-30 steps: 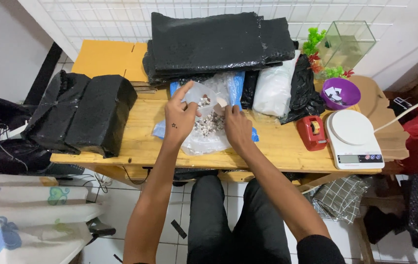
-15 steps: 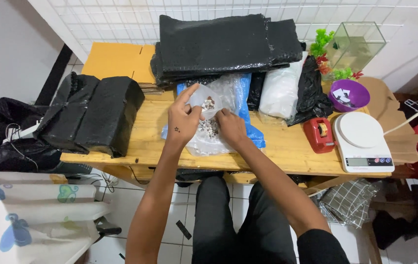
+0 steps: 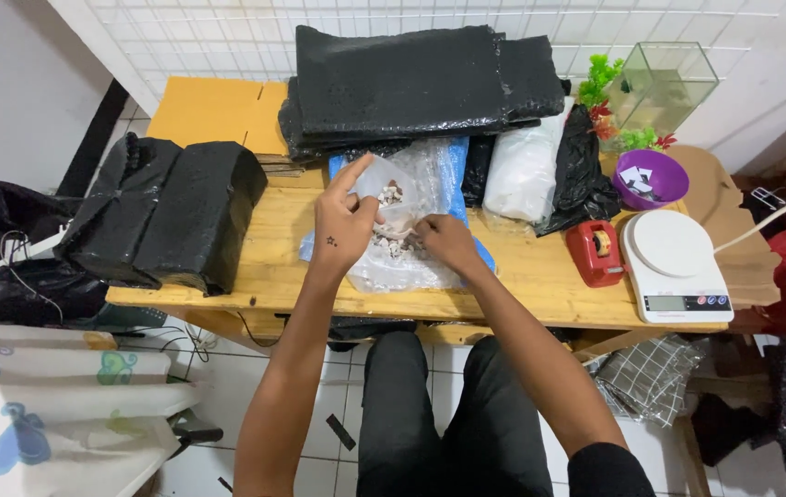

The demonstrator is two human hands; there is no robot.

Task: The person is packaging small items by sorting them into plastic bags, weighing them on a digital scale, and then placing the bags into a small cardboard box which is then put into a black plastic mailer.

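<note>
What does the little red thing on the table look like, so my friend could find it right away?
Start at the wooden table and look to its right end, where a flat white kitchen scale sits. Just left of the scale is the red tape dispenser, a small chunky block with a roll in its top. It is the only red thing on the tabletop, below the purple bowl.

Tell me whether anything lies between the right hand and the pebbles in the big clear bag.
Nothing visible does. The right hand is already down on the pebbles in the open big clear bag, while the left hand holds a small clear bag just above.
</note>
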